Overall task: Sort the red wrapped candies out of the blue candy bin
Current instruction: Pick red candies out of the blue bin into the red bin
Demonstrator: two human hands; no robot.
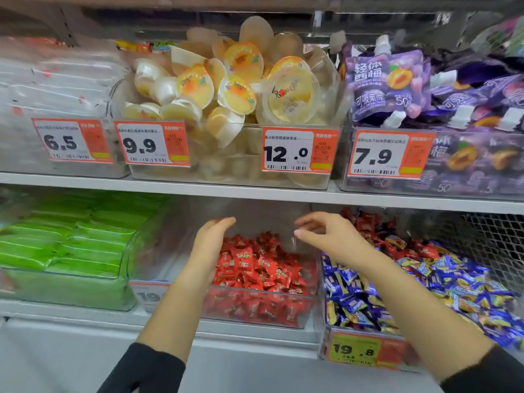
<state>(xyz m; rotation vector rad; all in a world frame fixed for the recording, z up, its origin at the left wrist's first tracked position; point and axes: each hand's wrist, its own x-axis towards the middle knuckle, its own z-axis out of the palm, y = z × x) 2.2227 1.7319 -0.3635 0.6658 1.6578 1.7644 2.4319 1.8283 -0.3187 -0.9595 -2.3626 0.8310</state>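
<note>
Several red wrapped candies (pixel 365 222) left among blue wrapped candies (pixel 442 282) in clear right-hand bin (pixel 326 313); clear centre bin (pixel 255 310) full of red. Left hand (pixel 211 245), right hand (pixel 326 231) hovering over red bin, fingers loose, holding nothing.

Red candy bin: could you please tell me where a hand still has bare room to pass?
Free: above the red candies, under the upper shelf, between left hand and right hand. Crowded: blue candy bin, heaped.
</note>
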